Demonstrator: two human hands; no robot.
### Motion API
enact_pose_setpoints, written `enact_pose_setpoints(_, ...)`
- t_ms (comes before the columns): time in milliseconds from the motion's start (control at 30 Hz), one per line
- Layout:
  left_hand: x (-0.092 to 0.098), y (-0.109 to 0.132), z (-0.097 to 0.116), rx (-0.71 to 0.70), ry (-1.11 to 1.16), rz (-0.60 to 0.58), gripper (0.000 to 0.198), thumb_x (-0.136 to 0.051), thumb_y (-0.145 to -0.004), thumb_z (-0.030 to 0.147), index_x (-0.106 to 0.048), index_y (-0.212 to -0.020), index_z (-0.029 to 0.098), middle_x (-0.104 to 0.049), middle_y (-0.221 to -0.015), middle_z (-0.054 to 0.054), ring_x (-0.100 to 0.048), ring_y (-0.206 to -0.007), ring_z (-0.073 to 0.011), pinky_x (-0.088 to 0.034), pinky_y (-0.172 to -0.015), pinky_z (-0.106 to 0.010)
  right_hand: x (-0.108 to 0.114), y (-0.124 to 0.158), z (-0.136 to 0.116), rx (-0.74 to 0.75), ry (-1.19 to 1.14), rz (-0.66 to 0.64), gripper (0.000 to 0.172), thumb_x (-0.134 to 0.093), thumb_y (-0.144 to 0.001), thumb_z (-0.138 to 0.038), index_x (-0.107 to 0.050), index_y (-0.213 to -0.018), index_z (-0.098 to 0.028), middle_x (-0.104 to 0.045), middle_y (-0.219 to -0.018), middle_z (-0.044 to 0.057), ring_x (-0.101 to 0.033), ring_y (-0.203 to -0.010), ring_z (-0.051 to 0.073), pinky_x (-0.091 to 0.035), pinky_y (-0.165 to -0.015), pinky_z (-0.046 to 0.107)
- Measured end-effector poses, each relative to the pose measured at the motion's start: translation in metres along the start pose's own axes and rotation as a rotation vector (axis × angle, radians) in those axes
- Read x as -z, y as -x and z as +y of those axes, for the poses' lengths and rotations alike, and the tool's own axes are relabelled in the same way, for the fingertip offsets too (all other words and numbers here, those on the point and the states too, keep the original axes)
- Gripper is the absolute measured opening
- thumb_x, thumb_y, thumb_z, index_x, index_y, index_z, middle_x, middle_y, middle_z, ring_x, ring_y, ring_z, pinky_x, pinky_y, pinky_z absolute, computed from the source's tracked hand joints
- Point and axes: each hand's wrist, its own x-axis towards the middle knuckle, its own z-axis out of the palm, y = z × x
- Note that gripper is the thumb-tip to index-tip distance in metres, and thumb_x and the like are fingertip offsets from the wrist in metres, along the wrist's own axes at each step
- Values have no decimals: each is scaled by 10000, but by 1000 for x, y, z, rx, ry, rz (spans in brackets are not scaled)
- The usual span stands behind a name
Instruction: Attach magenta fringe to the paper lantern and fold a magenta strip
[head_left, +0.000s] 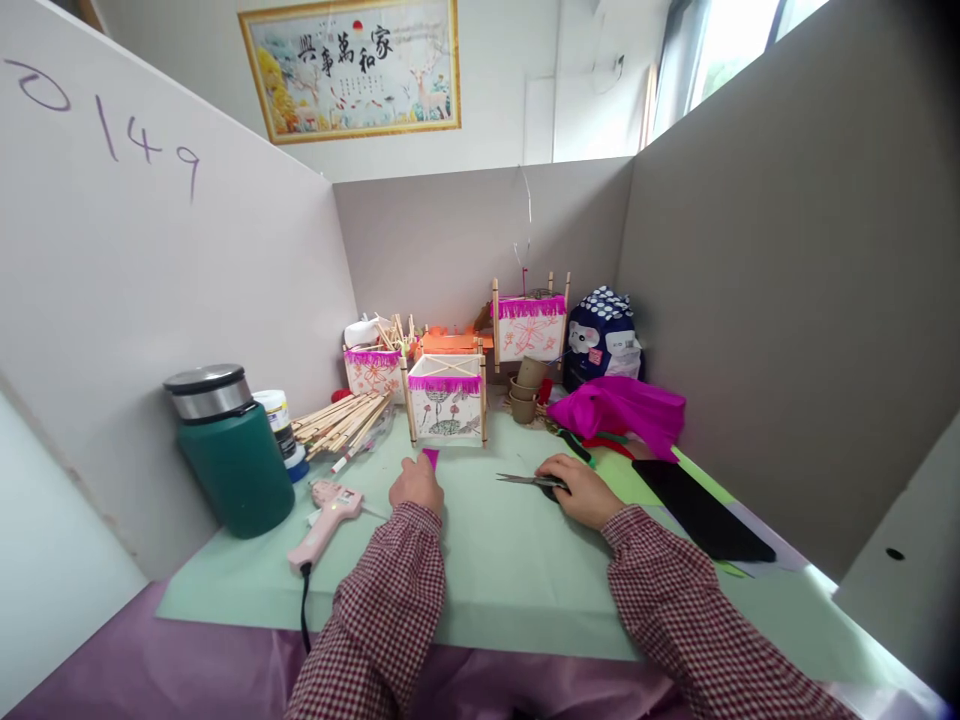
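My left hand (417,487) is closed on a small piece of magenta paper (430,457), which sticks out past the fingers. To its right, my right hand (581,488) grips a pair of scissors (534,480), blades pointing left and the handles partly under the fingers. Just beyond my hands stands a square lantern (448,410) with wooden corner sticks, drawn-on white sides and a magenta fringe along the top. A pink glue gun (328,525) lies left of my left hand.
At left are a green flask (236,455), a white jar (276,425) and wooden sticks (345,425). Behind stand a second lantern (531,330), paper pots (524,398) and a blue bag (604,340). Magenta paper (630,405) and a black phone-like slab (705,510) lie right; partitions (780,250) enclose the table.
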Motion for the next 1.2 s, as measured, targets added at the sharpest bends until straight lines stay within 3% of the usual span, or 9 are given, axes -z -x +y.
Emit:
enact_pose_setpoints(200, -4, -5, -3, -56, 158, -3, 358, -437, -778, 90, -547, -1103, 190, -571, -1021, -118, -593, -916, -224, -426, -734, -305, -3, -3, 3, -104, 21, 37, 296, -500, -733, -92, -650, -975, -171, -592, -1020, 71, -528, -968, 192, -388, -878, 286)
enact_pose_setpoints(367, -12, -13, -3, -146, 451, 143, 320, -485, -771, 79, -605, -1057, 160, -622, -1004, -103, -582, -924, -203, -408, -818, -299, -8, -5, 0, -129, 120, 87, 231, -501, -782, -142, -658, -948, -180, -591, -989, 64, -520, -961, 198, -378, -871, 293)
enact_pose_setpoints(600, -11, -13, 1, -236, 838, 140, 260, -542, -737, 102, -640, -971, 153, -677, -867, -55, -592, -755, -151, -430, -740, -266, -11, -6, -1, -239, 263, 84, 212, -511, -815, -218, -663, -951, -162, -595, -951, 106, -537, -911, 248, -392, -781, 342)
enact_pose_setpoints(733, -10, -11, 2, -243, 860, 145, 202, -547, -740, 137, -669, -901, 147, -670, -772, -41, -575, -689, -143, -425, -698, -261, -13, -7, -2, -90, 119, 115, 248, -434, -841, -148, -652, -958, -167, -596, -964, 82, -545, -892, 193, -404, -807, 301)
enact_pose_setpoints(867, -10, -11, 2, -215, 834, 171, 152, -549, -734, 148, -683, -806, 158, -653, -709, -32, -567, -671, -145, -417, -668, -260, -15, -6, -8, 38, 130, 88, 205, -502, -827, -220, -652, -963, -191, -587, -987, 67, -524, -922, 200, -401, -820, 309)
enact_pose_setpoints(1033, -12, -11, 1, -191, 912, 103, 128, -533, -748, 190, -650, -789, 157, -585, -571, -1, -534, -517, -123, -411, -546, -242, -14, -7, -10, -161, 327, 136, 212, -499, -835, -222, -672, -950, -180, -598, -934, 106, -510, -896, 237, -391, -770, 343)
enact_pose_setpoints(1133, -11, -10, 3, -204, 1070, -42, 112, -510, -760, 229, -596, -778, 158, -559, -533, 16, -498, -437, -110, -392, -447, -225, -13, -8, -10, -225, 337, 193, 205, -488, -838, -218, -678, -899, -169, -602, -916, 125, -506, -918, 262, -386, -774, 374)
enact_pose_setpoints(1200, -8, -8, 5, -268, 1200, -156, 116, -507, -762, 262, -557, -779, 158, -602, -604, -1, -493, -427, -100, -387, -408, -220, -11, -9, -13, -202, 208, 270, 228, -463, -861, -257, -670, -864, -162, -604, -922, 125, -504, -956, 266, -378, -830, 400)
